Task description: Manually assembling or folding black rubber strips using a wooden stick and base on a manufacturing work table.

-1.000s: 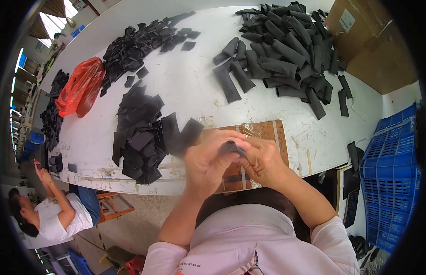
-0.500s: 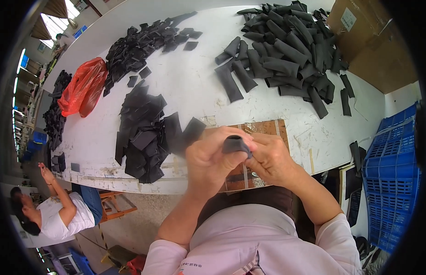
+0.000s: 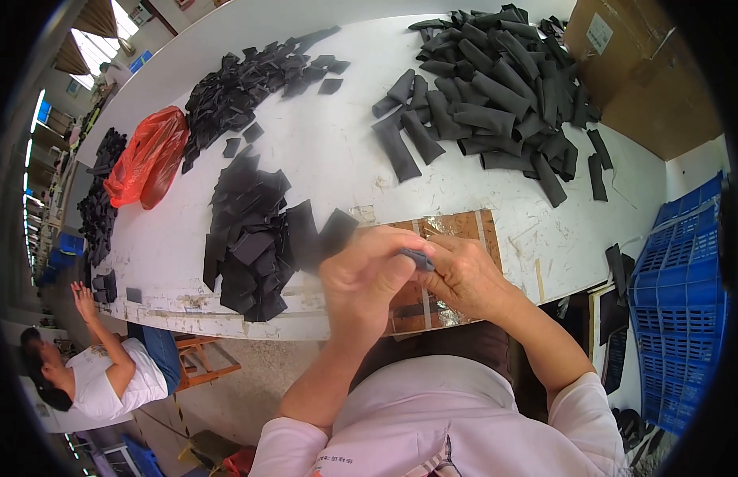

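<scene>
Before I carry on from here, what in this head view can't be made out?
- Small dark piece: head view; mostly covered by the left hand and right hand, so its shape and each grip are unclear.
- Brown board: its near part is hidden under both hands.
- Blue crate: cut off by the dark right rim.
- Far black pieces: too small, bent by the left rim.

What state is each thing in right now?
Left hand: closed on the small dark piece.
Right hand: pinching the same piece.
Small dark piece: held between both hands.
Red bag: crumpled, lying flat.
Cardboard box: open.
Blue crate: upright beside the table.
</scene>
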`<state>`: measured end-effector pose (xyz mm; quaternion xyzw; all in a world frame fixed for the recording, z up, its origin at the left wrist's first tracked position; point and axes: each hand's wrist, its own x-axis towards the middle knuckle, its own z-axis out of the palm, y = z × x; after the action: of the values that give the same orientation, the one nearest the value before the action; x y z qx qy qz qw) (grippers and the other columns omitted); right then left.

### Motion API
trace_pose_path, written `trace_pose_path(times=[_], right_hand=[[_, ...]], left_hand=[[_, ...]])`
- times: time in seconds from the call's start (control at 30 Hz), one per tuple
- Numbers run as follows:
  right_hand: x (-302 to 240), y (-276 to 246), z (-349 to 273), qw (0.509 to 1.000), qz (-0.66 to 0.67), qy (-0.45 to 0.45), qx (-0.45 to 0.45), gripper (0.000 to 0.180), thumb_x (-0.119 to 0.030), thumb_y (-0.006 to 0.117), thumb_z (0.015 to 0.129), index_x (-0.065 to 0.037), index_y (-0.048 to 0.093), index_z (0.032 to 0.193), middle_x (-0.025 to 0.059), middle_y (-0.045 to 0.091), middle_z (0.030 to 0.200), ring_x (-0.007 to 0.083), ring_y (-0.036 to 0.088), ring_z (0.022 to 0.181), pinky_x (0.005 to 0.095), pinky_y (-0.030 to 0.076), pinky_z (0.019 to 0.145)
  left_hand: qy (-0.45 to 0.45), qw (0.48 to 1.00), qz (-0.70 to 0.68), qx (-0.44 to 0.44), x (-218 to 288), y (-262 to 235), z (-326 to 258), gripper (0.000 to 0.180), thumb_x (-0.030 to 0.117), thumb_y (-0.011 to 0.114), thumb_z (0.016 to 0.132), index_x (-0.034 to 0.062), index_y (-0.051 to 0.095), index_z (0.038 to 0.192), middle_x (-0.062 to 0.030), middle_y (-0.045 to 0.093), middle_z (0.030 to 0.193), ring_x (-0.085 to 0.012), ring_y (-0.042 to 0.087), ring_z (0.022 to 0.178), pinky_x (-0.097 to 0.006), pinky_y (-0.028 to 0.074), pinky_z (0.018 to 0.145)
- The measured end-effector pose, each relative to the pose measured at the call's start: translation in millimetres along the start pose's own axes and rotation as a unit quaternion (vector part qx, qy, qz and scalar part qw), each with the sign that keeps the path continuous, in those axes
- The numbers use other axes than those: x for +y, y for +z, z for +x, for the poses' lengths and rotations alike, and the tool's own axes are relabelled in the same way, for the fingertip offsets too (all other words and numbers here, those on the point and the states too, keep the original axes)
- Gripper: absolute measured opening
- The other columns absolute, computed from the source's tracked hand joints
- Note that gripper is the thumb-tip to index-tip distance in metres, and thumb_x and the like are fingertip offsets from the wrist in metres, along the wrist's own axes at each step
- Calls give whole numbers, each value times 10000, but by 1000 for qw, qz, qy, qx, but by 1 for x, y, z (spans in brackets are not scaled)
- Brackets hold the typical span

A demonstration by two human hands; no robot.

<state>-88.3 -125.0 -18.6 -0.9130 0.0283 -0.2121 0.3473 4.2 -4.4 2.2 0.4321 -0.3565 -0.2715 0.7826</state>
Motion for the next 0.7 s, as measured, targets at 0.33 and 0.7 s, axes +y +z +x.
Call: trace_pose_path(times=[0.33,0.7], right_hand=[[-7,-6,7,999,-44,-26,-19,226,-193,649,713,-30,510,640,87,468,576,257,498,530,356,398,450],[-19,-14,7,998,-42,-17,-44,151,-161,589,782,-33,553,710,90,432,550,274,465,510,363,368,450]], left_hand=[[-32,975,-194,107,4,-7,0,115,144,557,829,32,547,855,-82,547,830,-199,481,807,-343,394,763],[112,975,169,93,24,-18,4,187,158,588,818,-16,541,767,-93,556,687,-172,500,666,-276,404,637]])
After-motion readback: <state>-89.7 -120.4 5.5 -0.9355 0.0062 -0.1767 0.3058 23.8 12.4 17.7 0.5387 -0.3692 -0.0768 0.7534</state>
